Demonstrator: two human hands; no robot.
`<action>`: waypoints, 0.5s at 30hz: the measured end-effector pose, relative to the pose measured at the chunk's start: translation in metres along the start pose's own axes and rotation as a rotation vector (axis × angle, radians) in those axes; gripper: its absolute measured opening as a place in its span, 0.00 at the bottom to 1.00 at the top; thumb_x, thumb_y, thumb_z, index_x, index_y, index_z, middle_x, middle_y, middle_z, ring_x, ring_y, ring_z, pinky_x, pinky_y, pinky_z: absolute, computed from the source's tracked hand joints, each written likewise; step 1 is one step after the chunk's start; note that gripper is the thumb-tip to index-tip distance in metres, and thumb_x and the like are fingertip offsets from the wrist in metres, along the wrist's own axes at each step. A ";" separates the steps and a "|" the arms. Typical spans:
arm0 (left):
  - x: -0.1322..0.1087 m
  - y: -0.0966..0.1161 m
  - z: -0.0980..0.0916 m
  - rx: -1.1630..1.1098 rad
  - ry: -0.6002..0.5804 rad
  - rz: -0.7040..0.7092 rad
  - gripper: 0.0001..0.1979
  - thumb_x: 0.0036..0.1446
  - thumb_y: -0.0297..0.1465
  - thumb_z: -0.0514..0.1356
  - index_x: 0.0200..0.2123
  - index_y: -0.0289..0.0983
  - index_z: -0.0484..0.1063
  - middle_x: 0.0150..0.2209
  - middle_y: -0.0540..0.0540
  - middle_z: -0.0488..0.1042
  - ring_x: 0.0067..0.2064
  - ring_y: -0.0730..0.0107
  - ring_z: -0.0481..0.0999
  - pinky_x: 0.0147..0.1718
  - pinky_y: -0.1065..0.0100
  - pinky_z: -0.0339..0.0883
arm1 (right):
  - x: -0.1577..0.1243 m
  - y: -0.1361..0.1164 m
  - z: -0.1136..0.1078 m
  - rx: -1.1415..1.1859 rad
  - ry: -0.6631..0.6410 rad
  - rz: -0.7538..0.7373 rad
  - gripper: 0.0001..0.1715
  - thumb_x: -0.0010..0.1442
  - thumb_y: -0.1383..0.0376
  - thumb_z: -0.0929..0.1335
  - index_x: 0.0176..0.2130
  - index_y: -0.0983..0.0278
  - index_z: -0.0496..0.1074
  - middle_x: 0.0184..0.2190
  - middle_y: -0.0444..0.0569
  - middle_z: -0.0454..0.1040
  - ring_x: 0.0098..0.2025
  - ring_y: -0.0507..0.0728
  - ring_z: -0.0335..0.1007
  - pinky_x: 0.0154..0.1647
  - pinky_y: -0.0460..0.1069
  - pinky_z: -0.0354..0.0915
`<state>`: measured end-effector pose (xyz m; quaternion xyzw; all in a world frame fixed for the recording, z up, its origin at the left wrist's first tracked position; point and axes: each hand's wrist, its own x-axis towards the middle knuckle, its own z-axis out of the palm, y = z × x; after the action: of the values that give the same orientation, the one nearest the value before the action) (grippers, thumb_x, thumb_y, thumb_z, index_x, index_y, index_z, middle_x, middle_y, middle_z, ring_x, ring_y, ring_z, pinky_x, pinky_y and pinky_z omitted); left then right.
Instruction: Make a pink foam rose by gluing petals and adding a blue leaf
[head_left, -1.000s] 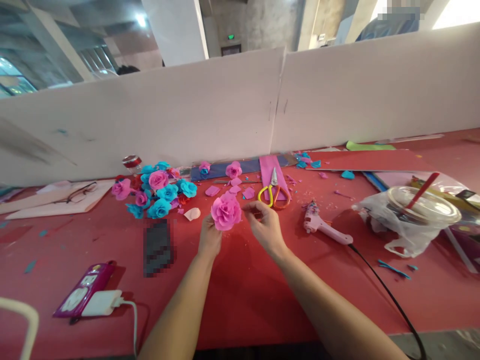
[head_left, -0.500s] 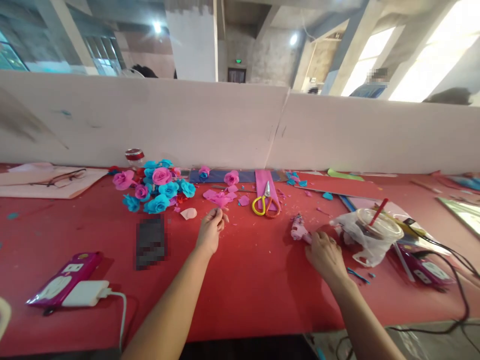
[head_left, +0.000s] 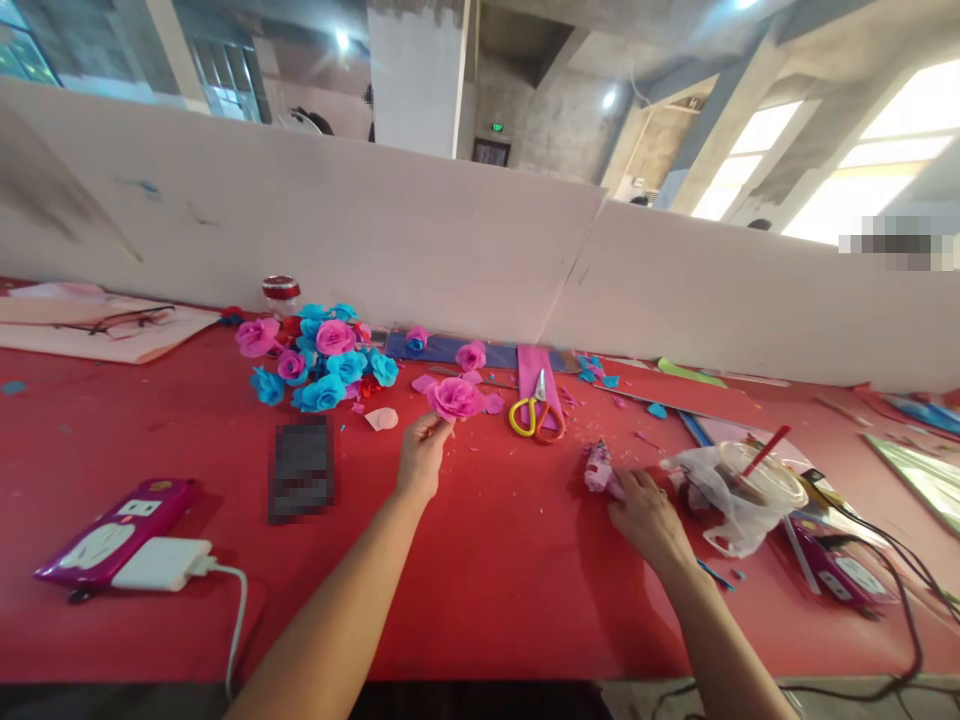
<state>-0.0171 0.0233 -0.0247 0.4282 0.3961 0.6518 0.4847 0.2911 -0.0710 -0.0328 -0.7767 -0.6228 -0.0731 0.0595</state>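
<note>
My left hand (head_left: pixel 421 455) pinches a pink paper rose (head_left: pixel 455 397) from below, its open face turned up toward me. Loose pink petals lie behind the rose. On the right, my right hand (head_left: pixel 651 515) is closed around the handle end of a pink glue gun (head_left: pixel 598 468), which rests on the red table with its nozzle pointing away. The fingertips there are partly hidden. Between the hands, farther back, scissors (head_left: pixel 537 412) with yellow and orange handles lie partly on a strip of pink paper (head_left: pixel 534 362).
A bunch of blue and pink paper roses (head_left: pixel 327 390) stands at the left, behind a dark blurred rectangle (head_left: pixel 301 470). A purple case (head_left: pixel 120 535) with a white plug is nearer me. Right of my right hand, a lidded cup (head_left: pixel 757 475) sits in a plastic bag among cables.
The pink rose has turned in my left hand, from side-on to showing its layered petals. My right hand stays at the glue gun. The view has tilted somewhat.
</note>
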 end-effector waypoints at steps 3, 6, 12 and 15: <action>-0.003 0.004 0.001 0.064 0.030 0.055 0.13 0.46 0.36 0.62 0.18 0.35 0.65 0.18 0.55 0.61 0.24 0.77 0.56 0.24 0.72 0.49 | 0.002 0.003 0.004 0.018 0.017 -0.006 0.25 0.51 0.72 0.62 0.50 0.68 0.67 0.46 0.57 0.69 0.42 0.60 0.67 0.42 0.51 0.60; -0.005 0.006 0.002 0.089 0.011 0.056 0.13 0.46 0.36 0.61 0.16 0.36 0.64 0.16 0.55 0.59 0.24 0.76 0.57 0.24 0.72 0.50 | 0.002 0.005 0.006 0.027 0.033 -0.021 0.25 0.51 0.72 0.63 0.50 0.69 0.67 0.46 0.58 0.69 0.42 0.61 0.68 0.42 0.52 0.61; -0.005 0.001 0.001 0.091 0.005 0.032 0.12 0.45 0.33 0.60 0.14 0.37 0.64 0.14 0.53 0.60 0.25 0.72 0.61 0.23 0.72 0.53 | 0.000 0.006 0.005 0.051 0.042 -0.040 0.26 0.51 0.73 0.62 0.50 0.70 0.67 0.46 0.60 0.69 0.41 0.61 0.68 0.41 0.53 0.62; -0.004 -0.001 0.002 0.095 0.006 0.004 0.11 0.44 0.33 0.60 0.14 0.38 0.65 0.15 0.52 0.63 0.26 0.71 0.63 0.23 0.71 0.55 | 0.000 0.005 0.004 0.070 0.033 -0.034 0.26 0.50 0.73 0.63 0.50 0.70 0.67 0.46 0.59 0.69 0.41 0.60 0.68 0.42 0.52 0.62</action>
<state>-0.0146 0.0194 -0.0259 0.4497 0.4269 0.6346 0.4614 0.2962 -0.0713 -0.0363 -0.7621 -0.6370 -0.0649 0.0957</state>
